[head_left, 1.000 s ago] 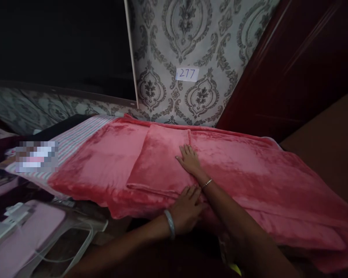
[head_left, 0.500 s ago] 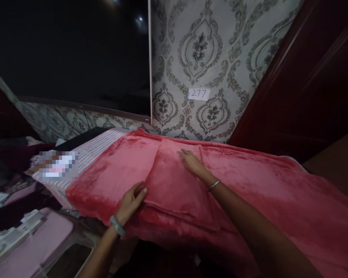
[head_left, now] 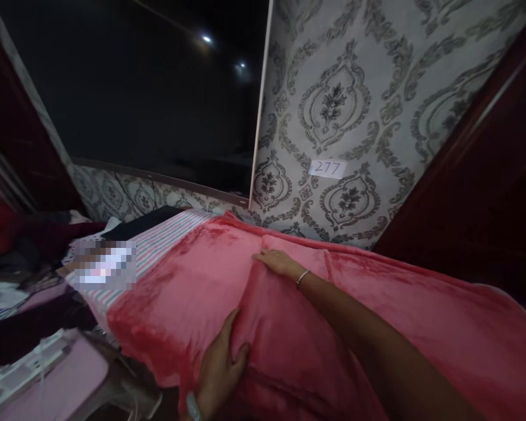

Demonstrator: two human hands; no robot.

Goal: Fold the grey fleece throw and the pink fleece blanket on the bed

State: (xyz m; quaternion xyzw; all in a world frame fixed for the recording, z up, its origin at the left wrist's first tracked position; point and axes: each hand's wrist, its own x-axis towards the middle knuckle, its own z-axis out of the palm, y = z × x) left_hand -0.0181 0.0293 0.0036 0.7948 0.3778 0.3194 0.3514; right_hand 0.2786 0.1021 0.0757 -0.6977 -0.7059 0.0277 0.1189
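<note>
A folded pink plush cloth (head_left: 284, 318) lies on a larger pink plush blanket (head_left: 179, 275); its exact kind I cannot make out. My left hand (head_left: 221, 362) is at the near left edge of the folded cloth, thumb apart from the fingers, which touch the edge. Farther back, my right hand (head_left: 280, 262) rests on the far left corner of the same cloth with its fingers stretched toward the left. Creases run through the cloth between my hands, and its near part falls into shadow.
A striped cloth (head_left: 173, 231) shows past the blanket's left end, beside a blurred-out item (head_left: 105, 266). At lower left stands a pink surface with a white power strip (head_left: 26, 368). A large dark screen (head_left: 158, 99) and a paper marked 277 (head_left: 328, 168) are on the patterned wall.
My view has shifted, so the scene sits lower and farther right. My right hand has moved left to the cloth's far left corner. My left hand is nearer me, and the cloth is more creased.
</note>
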